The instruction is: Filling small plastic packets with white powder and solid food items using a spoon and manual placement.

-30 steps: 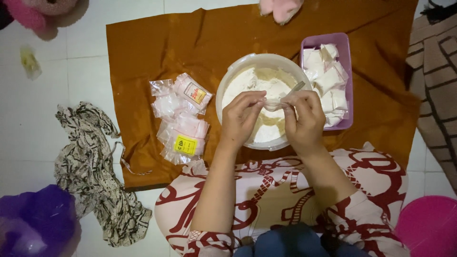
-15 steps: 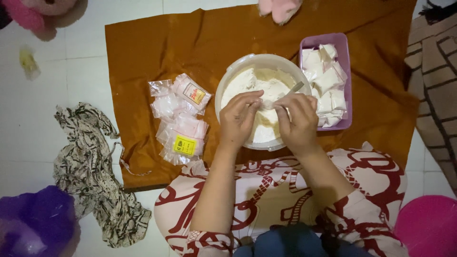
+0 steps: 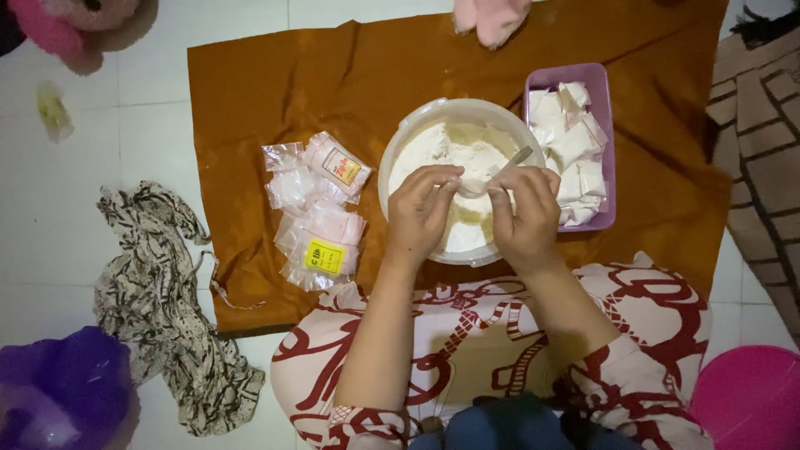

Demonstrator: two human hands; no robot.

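Note:
A round white bowl [image 3: 398, 146] of white powder sits on an orange-brown cloth [image 3: 275, 92]. Over it, my left hand [image 3: 419, 212] and my right hand [image 3: 525, 218] pinch a small clear plastic bag [image 3: 473, 185] between their fingertips. My right hand also holds a metal spoon [image 3: 515, 160], whose handle sticks out toward the upper right. To the right of the bowl stands a purple rectangular tray [image 3: 557, 77] filled with small white packets. Left of the bowl lies a pile of empty small plastic bags [image 3: 317, 212] with yellow labels.
A black-and-white patterned cloth [image 3: 158, 308] lies on the white floor at left. A purple bag [image 3: 58, 392] is at bottom left, a pink tub [image 3: 750, 400] at bottom right, pink plush items along the top edge, and a patterned mat [image 3: 762, 133] at right.
Both hands have shifted slightly toward me over the bowl, still working the small bag; nothing else has moved.

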